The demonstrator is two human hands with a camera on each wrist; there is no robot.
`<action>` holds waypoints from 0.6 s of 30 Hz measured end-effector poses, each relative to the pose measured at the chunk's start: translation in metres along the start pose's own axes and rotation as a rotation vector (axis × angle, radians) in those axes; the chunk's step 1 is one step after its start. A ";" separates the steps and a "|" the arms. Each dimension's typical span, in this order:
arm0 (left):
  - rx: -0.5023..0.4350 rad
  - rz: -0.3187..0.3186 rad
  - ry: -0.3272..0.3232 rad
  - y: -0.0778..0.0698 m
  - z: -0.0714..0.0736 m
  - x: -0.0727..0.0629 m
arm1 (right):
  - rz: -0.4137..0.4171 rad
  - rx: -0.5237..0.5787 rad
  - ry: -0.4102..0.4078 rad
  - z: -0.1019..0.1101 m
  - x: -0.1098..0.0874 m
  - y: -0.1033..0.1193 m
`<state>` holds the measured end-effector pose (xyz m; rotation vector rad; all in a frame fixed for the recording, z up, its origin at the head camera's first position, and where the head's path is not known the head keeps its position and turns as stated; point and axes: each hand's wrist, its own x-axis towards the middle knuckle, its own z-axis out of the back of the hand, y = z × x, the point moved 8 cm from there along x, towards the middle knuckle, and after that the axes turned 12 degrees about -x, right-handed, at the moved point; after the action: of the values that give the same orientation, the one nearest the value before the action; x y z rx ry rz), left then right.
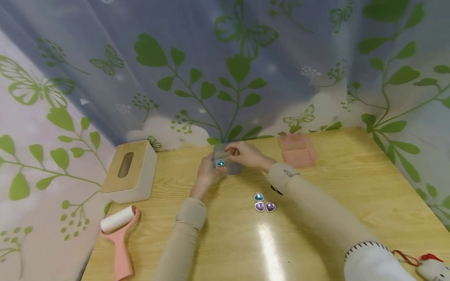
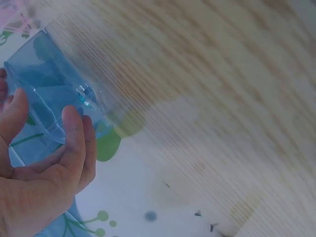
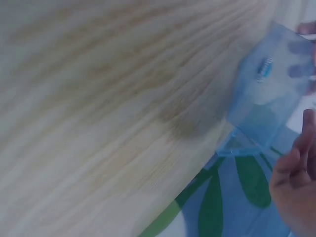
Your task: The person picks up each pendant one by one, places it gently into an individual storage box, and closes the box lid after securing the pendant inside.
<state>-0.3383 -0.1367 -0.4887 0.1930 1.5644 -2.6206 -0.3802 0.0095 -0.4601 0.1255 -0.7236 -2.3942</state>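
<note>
My left hand (image 1: 207,171) grips a see-through blue plastic box (image 1: 232,168) by its left side near the back of the table. A blue heart-shaped gem (image 1: 220,163) with a pale sparkly rim shows at the box's left part; in the left wrist view the gem (image 2: 85,94) lies within the box's outline. Over the box's right side is my right hand (image 1: 247,154), its fingers loosely bent and nothing visible between them. Closer to me on the wood lie another blue gem (image 1: 258,196), a lilac gem (image 1: 259,207) and a purple gem (image 1: 270,207).
To the right of the hands lies a see-through pink box (image 1: 299,150). A tissue box (image 1: 128,168) with a wooden lid stands at the left, behind a pink-handled lint roller (image 1: 119,238). A white trinket (image 1: 434,269) sits at the front right. Patterned curtain (image 1: 197,78) borders the table's back.
</note>
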 end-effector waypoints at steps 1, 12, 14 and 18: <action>-0.001 0.002 -0.002 0.000 0.001 0.000 | -0.002 0.077 -0.002 0.004 -0.006 -0.002; -0.031 -0.005 -0.026 0.000 0.002 0.002 | 0.079 0.311 0.111 0.017 -0.075 -0.016; -0.032 -0.012 -0.024 0.000 0.002 0.002 | 0.098 0.306 0.159 0.011 -0.086 -0.021; -0.025 -0.032 -0.019 -0.001 0.000 0.002 | 0.133 0.285 0.234 0.001 -0.104 -0.027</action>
<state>-0.3409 -0.1357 -0.4881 0.1423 1.6060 -2.6175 -0.3116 0.0896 -0.4830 0.4535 -0.9252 -2.0953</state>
